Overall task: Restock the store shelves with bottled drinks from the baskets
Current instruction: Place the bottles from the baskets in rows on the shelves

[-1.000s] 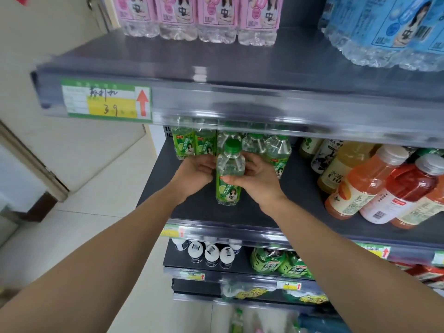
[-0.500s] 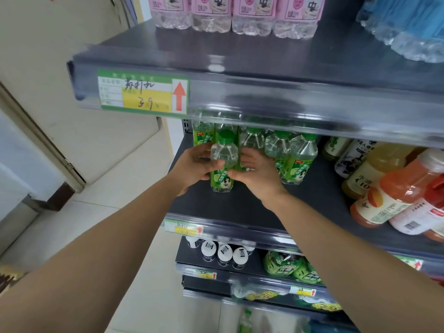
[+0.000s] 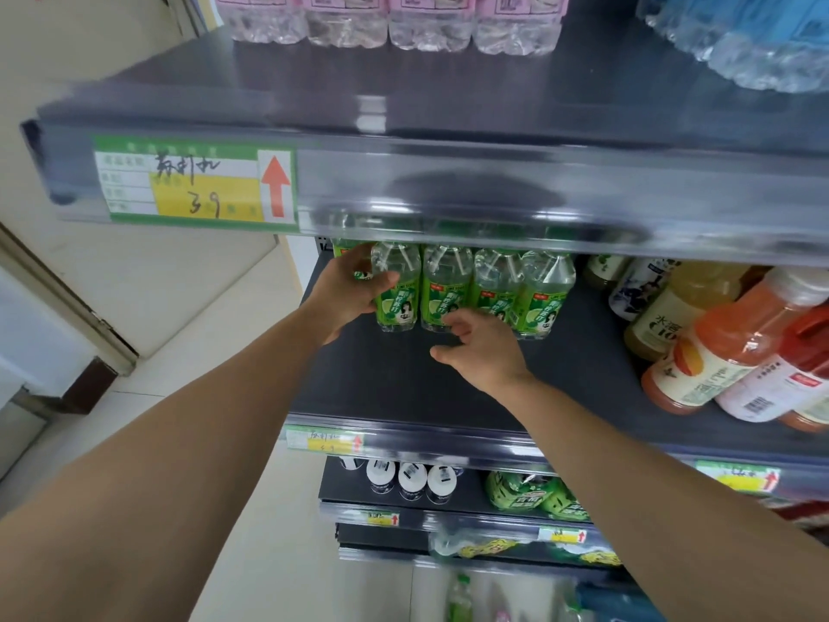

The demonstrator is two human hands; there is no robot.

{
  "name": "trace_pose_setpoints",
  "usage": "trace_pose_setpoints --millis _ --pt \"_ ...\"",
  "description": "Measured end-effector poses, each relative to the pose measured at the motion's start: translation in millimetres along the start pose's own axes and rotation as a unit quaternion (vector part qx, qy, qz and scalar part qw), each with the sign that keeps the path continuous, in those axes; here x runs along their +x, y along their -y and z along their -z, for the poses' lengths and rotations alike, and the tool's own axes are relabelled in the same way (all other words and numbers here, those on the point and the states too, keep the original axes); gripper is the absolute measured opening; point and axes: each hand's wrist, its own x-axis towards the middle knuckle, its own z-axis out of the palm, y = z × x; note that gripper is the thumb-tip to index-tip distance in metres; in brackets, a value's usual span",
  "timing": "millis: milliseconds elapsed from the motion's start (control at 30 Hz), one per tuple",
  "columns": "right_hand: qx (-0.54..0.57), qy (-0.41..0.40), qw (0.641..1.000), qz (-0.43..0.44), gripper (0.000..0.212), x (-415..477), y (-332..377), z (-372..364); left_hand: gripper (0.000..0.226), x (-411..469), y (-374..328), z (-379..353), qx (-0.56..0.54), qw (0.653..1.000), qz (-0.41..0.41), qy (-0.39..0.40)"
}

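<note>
Several clear bottles with green labels stand in a row at the back of the dark middle shelf. My left hand is wrapped around the left side of the front left green-label bottle, thumb across its front. My right hand hovers just in front of the second green-label bottle, fingers loosely curled and holding nothing. The bottle tops are hidden behind the upper shelf's front rail.
Orange, red and yellow juice bottles lean on the right of the same shelf. Pink-label bottles and blue-label bottles sit on the upper shelf, which carries a price tag. Lower shelves hold white-capped bottles and green packs.
The bottle went from both hands at mid-shelf back into the row. My right hand has let go and drawn back; my left hand still holds it.
</note>
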Motion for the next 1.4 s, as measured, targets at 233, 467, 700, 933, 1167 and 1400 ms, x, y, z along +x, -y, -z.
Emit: trace_pose_setpoints --millis 233,467,700,933,1167,1400 --pt "0.002 -0.005 1.0 -0.028 0.051 3 -14 2 0.047 5 -4 -5 0.039 0.999 -0.008 0.01" --pt "-0.001 -0.001 0.999 -0.039 0.052 -1 -21 6 0.041 3 -1 -8 0.07 0.997 -0.022 -0.007" --pt "-0.023 0.003 0.999 -0.031 0.051 -29 -24 30 0.055 -21 1 -12 0.138 0.988 0.018 -0.069" --pt "-0.133 -0.005 0.991 -0.008 0.051 -89 -40 72 0.038 -96 -7 -45 0.311 0.949 0.021 -0.036" --pt "-0.261 -0.004 0.965 -0.012 0.055 -174 -75 120 0.053 -170 -16 -106 0.406 0.906 -0.031 0.115" --pt "-0.3 0.01 0.945 -0.129 0.057 -255 -123 159 0.046 -216 -20 -180 0.493 0.834 -0.124 0.215"
